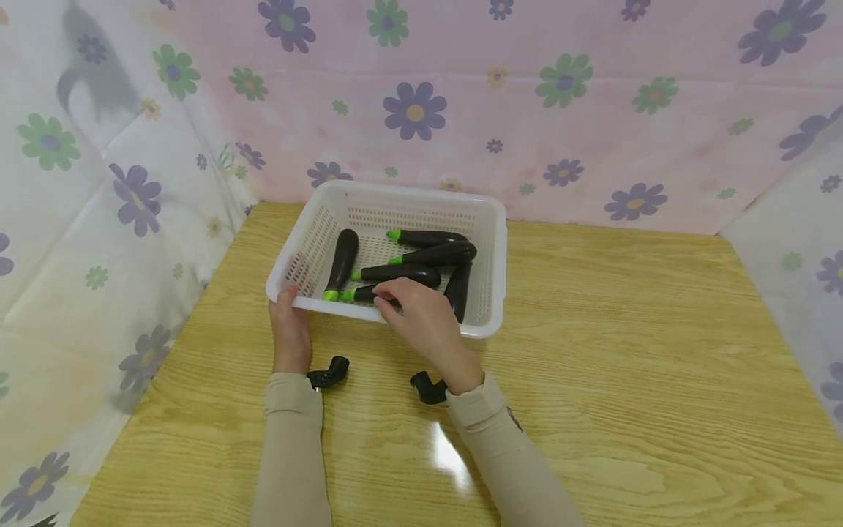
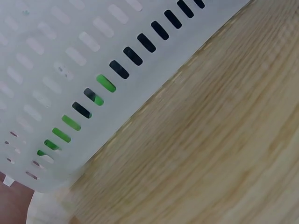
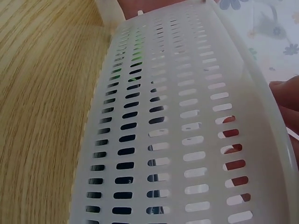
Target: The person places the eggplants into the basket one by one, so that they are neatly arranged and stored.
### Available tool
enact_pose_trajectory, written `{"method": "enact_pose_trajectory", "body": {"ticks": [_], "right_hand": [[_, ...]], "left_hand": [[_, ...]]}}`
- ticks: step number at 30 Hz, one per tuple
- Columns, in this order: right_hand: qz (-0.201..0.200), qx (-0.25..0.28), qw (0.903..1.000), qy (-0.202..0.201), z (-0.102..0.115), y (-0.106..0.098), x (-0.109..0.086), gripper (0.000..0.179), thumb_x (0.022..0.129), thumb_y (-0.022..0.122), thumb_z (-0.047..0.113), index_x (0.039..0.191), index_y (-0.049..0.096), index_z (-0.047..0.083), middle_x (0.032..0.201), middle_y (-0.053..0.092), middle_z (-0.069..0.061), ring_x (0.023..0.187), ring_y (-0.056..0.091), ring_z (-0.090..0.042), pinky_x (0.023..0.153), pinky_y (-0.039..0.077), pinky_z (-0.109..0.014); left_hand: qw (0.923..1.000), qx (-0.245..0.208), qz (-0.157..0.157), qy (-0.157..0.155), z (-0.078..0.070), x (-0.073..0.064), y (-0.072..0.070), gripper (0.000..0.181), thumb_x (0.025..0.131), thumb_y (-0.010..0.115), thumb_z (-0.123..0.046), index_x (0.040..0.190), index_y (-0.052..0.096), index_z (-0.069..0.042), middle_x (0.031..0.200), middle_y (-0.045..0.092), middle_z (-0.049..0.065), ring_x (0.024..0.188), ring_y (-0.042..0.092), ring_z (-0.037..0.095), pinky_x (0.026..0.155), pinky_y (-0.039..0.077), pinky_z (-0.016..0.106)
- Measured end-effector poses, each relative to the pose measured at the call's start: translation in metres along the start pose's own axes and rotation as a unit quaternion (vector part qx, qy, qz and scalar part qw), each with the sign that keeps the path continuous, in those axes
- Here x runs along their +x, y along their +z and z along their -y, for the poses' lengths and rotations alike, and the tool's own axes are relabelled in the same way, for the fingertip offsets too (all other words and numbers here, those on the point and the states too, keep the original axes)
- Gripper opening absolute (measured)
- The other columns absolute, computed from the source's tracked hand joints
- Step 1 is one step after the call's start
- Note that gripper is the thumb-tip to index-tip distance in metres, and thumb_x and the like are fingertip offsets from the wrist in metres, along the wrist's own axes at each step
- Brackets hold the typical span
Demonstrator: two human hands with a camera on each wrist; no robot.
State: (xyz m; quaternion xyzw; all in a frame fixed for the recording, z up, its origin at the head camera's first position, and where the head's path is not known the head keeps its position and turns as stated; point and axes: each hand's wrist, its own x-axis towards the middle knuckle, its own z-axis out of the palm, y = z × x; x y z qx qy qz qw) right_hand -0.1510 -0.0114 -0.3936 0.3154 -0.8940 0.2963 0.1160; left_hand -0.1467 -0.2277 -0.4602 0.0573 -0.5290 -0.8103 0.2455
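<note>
A white plastic basket [image 1: 495,241] with slotted walls holds several dark eggplants [image 1: 342,258] with bright green stem ends. My left hand [image 1: 291,338] grips its front left corner, thumb over the rim and the rest of the hand against the outside. Over the front rim reaches my right hand [image 1: 424,315], its fingers loosely bent above the nearest eggplant [image 1: 364,294] and covering part of it. In the right wrist view, fingers [image 3: 286,100] show beyond the rim and through the upper slots, higher than the dark eggplants behind the lower slots. Nothing visible is held in that hand.
The basket stands on a wood-grain table [image 1: 626,351], near its back edge. Flower-print cloth [image 1: 461,110] hangs behind and at both sides. A black wrist camera mount [image 1: 329,375] sits at the left wrist, and another mount [image 1: 428,388] at the right.
</note>
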Motion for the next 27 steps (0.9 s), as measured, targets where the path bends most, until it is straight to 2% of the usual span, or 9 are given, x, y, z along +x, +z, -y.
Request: {"method": "enact_pose_trajectory", "body": {"ticks": [3, 7, 12, 17, 21, 24, 27], "right_hand": [[-0.008, 0.012, 0.9999, 0.006, -0.003, 0.001, -0.001, 0.021, 0.088, 0.054, 0.03, 0.103, 0.065, 0.02, 0.096, 0.062, 0.009, 0.078, 0.056, -0.003, 0.063, 0.045, -0.021], [-0.026, 0.057, 0.9979, 0.017, -0.008, 0.001, -0.001, 0.019, 0.088, 0.055, 0.028, 0.102, 0.065, 0.02, 0.094, 0.062, 0.01, 0.081, 0.056, -0.002, 0.068, 0.045, -0.021], [-0.029, 0.12, 0.9921, 0.024, -0.007, 0.0, 0.006, 0.02, 0.088, 0.055, 0.028, 0.103, 0.065, 0.019, 0.095, 0.062, 0.01, 0.083, 0.056, -0.003, 0.072, 0.045, -0.023], [-0.008, 0.135, 0.9901, 0.036, -0.004, 0.002, 0.013, 0.021, 0.089, 0.053, 0.031, 0.104, 0.064, 0.021, 0.098, 0.061, 0.011, 0.084, 0.056, -0.004, 0.074, 0.045, -0.023], [0.016, 0.143, 0.9882, 0.053, -0.006, 0.001, 0.014, 0.023, 0.089, 0.052, 0.033, 0.107, 0.062, 0.023, 0.1, 0.06, 0.012, 0.086, 0.056, -0.003, 0.075, 0.045, -0.022], [0.018, 0.161, 0.9848, 0.063, -0.012, -0.004, 0.014, 0.024, 0.088, 0.053, 0.033, 0.109, 0.061, 0.023, 0.101, 0.06, 0.012, 0.088, 0.056, -0.003, 0.075, 0.045, -0.023], [0.013, 0.169, 0.9834, 0.065, -0.022, -0.011, 0.009, 0.029, 0.089, 0.051, 0.035, 0.114, 0.059, 0.022, 0.105, 0.059, 0.01, 0.089, 0.056, -0.004, 0.075, 0.045, -0.026]], "left_hand": [[0.9999, -0.013, 0.007, -0.005, 0.002, 0.0, -0.001, 0.045, 0.088, 0.04, -0.015, 0.133, 0.037, -0.012, 0.136, 0.038, 0.008, 0.126, 0.032, 0.02, 0.105, 0.019, 0.035], [0.9994, -0.023, 0.026, -0.007, 0.003, 0.0, -0.005, 0.046, 0.09, 0.044, -0.022, 0.134, 0.037, -0.011, 0.137, 0.037, 0.009, 0.127, 0.031, 0.021, 0.105, 0.017, 0.036], [0.9988, -0.029, 0.038, 0.01, -0.001, 0.005, -0.013, 0.05, 0.091, 0.043, -0.035, 0.134, 0.038, -0.011, 0.138, 0.036, 0.01, 0.128, 0.029, 0.023, 0.105, 0.017, 0.037], [0.9993, -0.022, 0.027, 0.011, -0.005, 0.009, -0.021, 0.055, 0.091, 0.035, -0.048, 0.134, 0.037, -0.013, 0.137, 0.036, 0.008, 0.127, 0.03, 0.02, 0.105, 0.017, 0.033], [0.9993, -0.037, 0.009, 0.003, -0.007, 0.012, -0.027, 0.057, 0.091, 0.029, -0.051, 0.131, 0.039, -0.011, 0.134, 0.039, 0.009, 0.125, 0.033, 0.019, 0.103, 0.02, 0.03], [0.999, -0.033, 0.025, -0.015, -0.013, 0.014, -0.031, 0.06, 0.092, 0.026, -0.052, 0.133, 0.036, -0.009, 0.135, 0.037, 0.011, 0.125, 0.032, 0.02, 0.103, 0.021, 0.032], [0.9991, -0.002, 0.033, -0.027, -0.027, 0.012, -0.038, 0.059, 0.092, 0.029, -0.05, 0.135, 0.033, -0.009, 0.137, 0.034, 0.01, 0.126, 0.03, 0.022, 0.103, 0.022, 0.036]]}}
